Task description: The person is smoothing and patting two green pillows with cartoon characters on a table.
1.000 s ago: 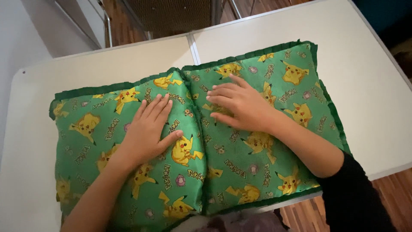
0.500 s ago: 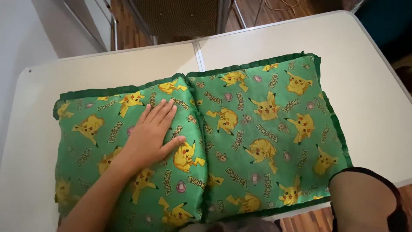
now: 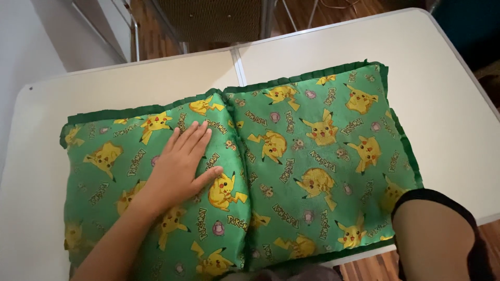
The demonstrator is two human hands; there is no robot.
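The left hand (image 3: 179,164) lies flat, fingers spread, pressing the green pillow (image 3: 291,156) on the table (image 3: 442,99). The right hand is out of view. Smoothing seems underway.

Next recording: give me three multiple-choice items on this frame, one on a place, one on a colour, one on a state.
1. Where does the left hand rest?
A. on the left half of the green cartoon-print pillow
B. on the bare white table
C. on the chair

2. What colour is the pillow's ruffled edge?
A. yellow
B. dark green
C. white

3. How is the left hand held?
A. clenched in a fist
B. pinching the fabric
C. flat, fingers extended

Answers: 1 A, the palm lies left of the pillow's centre crease. 2 B, the trim is darker than the print. 3 C, the fingers lie spread flat on the fabric.
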